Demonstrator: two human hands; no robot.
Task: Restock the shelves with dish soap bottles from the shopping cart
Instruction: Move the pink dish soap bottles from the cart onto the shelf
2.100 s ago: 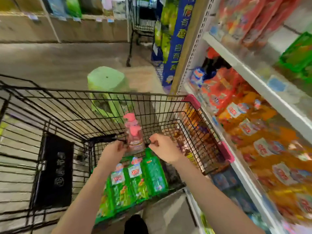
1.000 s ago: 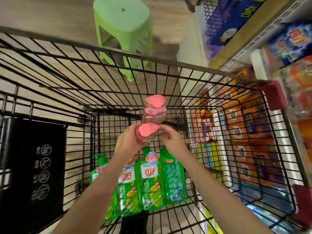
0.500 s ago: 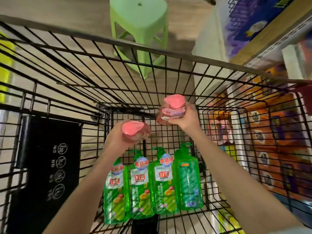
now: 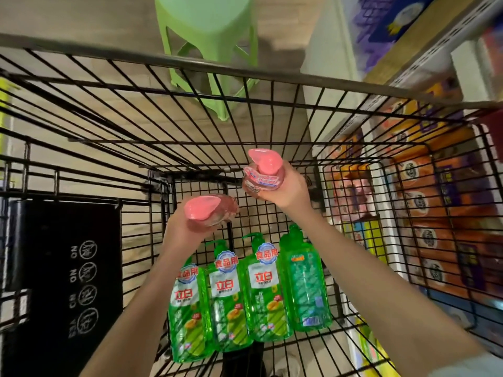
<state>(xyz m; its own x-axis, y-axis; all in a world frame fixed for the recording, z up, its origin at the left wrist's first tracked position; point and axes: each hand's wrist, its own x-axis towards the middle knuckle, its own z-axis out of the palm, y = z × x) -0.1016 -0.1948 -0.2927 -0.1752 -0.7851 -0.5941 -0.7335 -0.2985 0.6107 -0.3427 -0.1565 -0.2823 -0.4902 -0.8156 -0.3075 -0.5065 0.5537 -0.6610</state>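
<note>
I look down into a black wire shopping cart (image 4: pixel 217 74). My left hand (image 4: pixel 179 227) grips a pink pump bottle (image 4: pixel 209 209) from below, its pink cap facing me. My right hand (image 4: pixel 292 189) grips a second pink pump bottle (image 4: pixel 262 174), held higher and further right. Both bottles are lifted above the cart floor. Below my forearms, several green dish soap bottles (image 4: pixel 262 292) lie side by side on the cart bottom, pumps pointing away from me.
A green plastic stool (image 4: pixel 206 25) stands on the floor beyond the cart's far rim. Shelves with orange packaged goods (image 4: pixel 435 213) run along the right, seen through the cart's side. A black panel with printed signs (image 4: pixel 73 281) hangs on the cart's left side.
The two pink bottles, held together in front of me before, have been drawn apart, one in each hand. My right hand has risen up and to the right. The view has tilted further down.
</note>
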